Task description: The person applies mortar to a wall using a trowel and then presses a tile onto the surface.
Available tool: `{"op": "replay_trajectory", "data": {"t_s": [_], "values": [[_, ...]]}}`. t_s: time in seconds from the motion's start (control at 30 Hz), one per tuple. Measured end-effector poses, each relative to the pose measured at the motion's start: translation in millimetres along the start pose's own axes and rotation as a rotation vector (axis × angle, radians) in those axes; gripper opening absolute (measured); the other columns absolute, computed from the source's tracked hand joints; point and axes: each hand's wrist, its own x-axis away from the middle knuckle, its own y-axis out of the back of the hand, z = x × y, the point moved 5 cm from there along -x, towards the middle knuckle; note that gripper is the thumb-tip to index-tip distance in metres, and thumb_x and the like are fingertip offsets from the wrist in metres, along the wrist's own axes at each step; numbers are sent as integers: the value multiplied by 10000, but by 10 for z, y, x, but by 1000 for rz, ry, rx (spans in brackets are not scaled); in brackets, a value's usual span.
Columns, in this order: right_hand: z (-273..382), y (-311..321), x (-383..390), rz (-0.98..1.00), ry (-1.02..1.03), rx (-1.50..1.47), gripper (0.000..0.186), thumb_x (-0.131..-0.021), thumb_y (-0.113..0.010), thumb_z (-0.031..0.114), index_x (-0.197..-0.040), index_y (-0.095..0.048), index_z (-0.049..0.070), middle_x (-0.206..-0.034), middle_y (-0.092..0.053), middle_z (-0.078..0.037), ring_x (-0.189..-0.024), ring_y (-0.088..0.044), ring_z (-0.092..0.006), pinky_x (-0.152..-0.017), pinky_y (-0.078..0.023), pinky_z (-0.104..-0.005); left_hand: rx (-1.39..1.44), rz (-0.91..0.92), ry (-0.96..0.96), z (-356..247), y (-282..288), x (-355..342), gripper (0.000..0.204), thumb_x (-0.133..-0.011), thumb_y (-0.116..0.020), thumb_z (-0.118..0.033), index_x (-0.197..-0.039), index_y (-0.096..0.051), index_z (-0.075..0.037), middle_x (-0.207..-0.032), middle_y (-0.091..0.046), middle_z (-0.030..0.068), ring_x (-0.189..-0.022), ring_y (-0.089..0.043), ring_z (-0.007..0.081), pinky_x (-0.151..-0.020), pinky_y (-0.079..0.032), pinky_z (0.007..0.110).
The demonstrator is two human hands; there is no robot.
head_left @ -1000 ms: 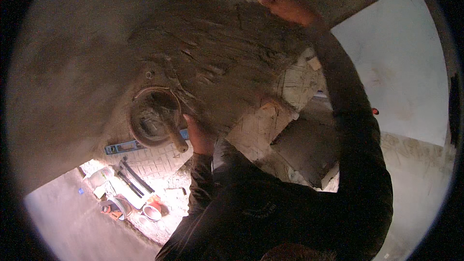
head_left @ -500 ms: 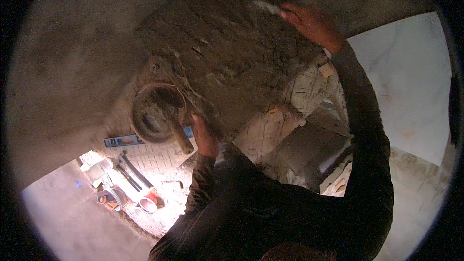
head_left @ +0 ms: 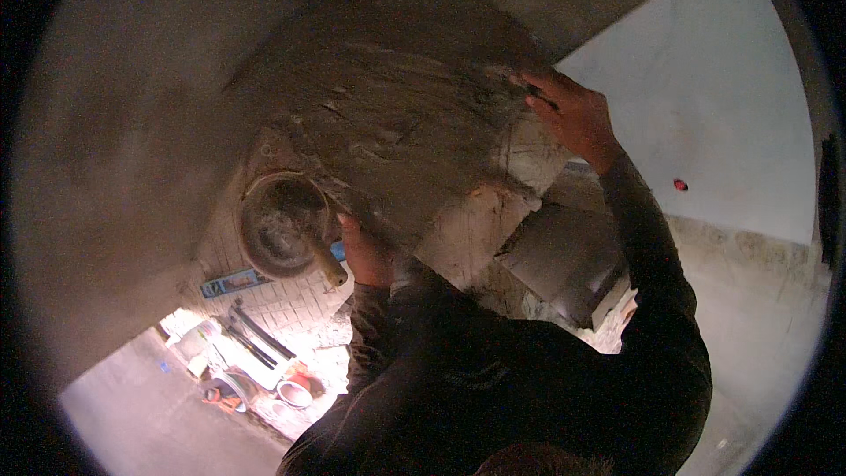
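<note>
A broad bed of wet grey mortar (head_left: 397, 132), rough and streaked, lies in front of me. At its right edge, my right hand (head_left: 573, 119) is closed around a small dark-handled tool (head_left: 541, 97). The tool's working end is too dim to make out. My left hand (head_left: 366, 251) is at the mortar's near left edge with a finger stretched forward, and I see nothing in it. Just left of that hand stands a round bucket (head_left: 286, 225) with mortar residue inside. A tool with a wooden handle (head_left: 326, 263) leans out over its rim.
A blue spirit level (head_left: 233, 282) lies partly behind the bucket. Dark tiles (head_left: 564, 256) are to the right, below a large white panel (head_left: 705, 106). At lower left, a bright patch holds a black-handled tool (head_left: 256, 339), an orange-and-white cup (head_left: 295, 390) and other items.
My right hand has come nearer and down from the far part of the mortar to its right edge, tool still held. My left hand stays beside the bucket. The view has shifted somewhat.
</note>
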Motion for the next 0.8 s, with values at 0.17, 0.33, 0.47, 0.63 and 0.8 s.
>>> {"op": "replay_trajectory", "data": {"t_s": [0.17, 0.33, 0.47, 0.63, 0.8], "values": [[-327, 210, 536, 149, -256, -111, 350, -964, -593, 315, -1278, -594, 159, -1099, -688, -159, -868, -704, -275, -746, -551, -383, 440, 38, 80, -642, -296, 188, 538, -1033, -352, -501, -1310, -520, -71, -1155, -616, 51, -978, -580, 183, -876, -466, 338], [-114, 206, 304, -172, -111, -139, 378, -965, -585, 304, -1307, -555, 143, -1089, -670, -173, -831, -691, -319, -716, -544, -397, 389, 4, -54, -573, -170, 108, 501, -1006, -445, -426, -1338, -505, -55, -1274, -581, 77, -1130, -548, 244, -991, -426, 394], [-245, -132, 717, -218, -138, -35, 395, -949, -608, 281, -1317, -541, 155, -1071, -641, -175, -781, -676, -334, -664, -540, -434, 361, -58, -205, -900, -221, 242, 535, -905, -578, -161, -1372, -423, 49, -1307, -537, 229, -1198, -525, 383, -1021, -417, 453], [-50, -543, 1318, -51, -198, -44, 447, -907, -659, 217, -1334, -533, 178, -1050, -627, -174, -767, -671, -333, -634, -539, -440, -503, -122, -641, -771, -56, 148, 592, -857, -590, -88, -1383, -383, 89, -1335, -502, 278, -1242, -484, 423, -1073, -374, 445], [376, -428, 1838, 71, -132, -177, 469, -894, -669, 202, -1342, -531, 172, -1095, -637, -174, -805, -672, -336, -675, -544, -442, -490, -147, -675, -1223, -99, 372, 546, -960, -491, -333, -1386, -434, 5, -1376, -515, 157, -1260, -487, 332, -1085, -366, 427]]}}
